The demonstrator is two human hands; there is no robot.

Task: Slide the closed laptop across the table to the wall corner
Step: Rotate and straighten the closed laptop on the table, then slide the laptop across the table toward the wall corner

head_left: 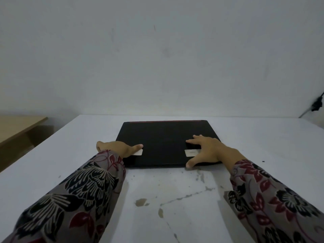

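A closed black laptop (164, 137) with a thin red strip along its far edge lies flat on the white table (263, 137), its far edge close to the wall. My left hand (119, 149) grips the laptop's near left corner, thumb lying on the lid beside a pale sticker. My right hand (206, 150) rests spread on the lid's near right part, fingers flat on top and thumb hooked over the front edge next to a second sticker. Both arms wear floral patterned sleeves.
A grey-white wall (157, 58) rises right behind the table. A wooden desk (19, 127) stands lower at the left. A black cable with a plug (316, 106) hangs at the far right. The near tabletop is scuffed and stained (140, 202).
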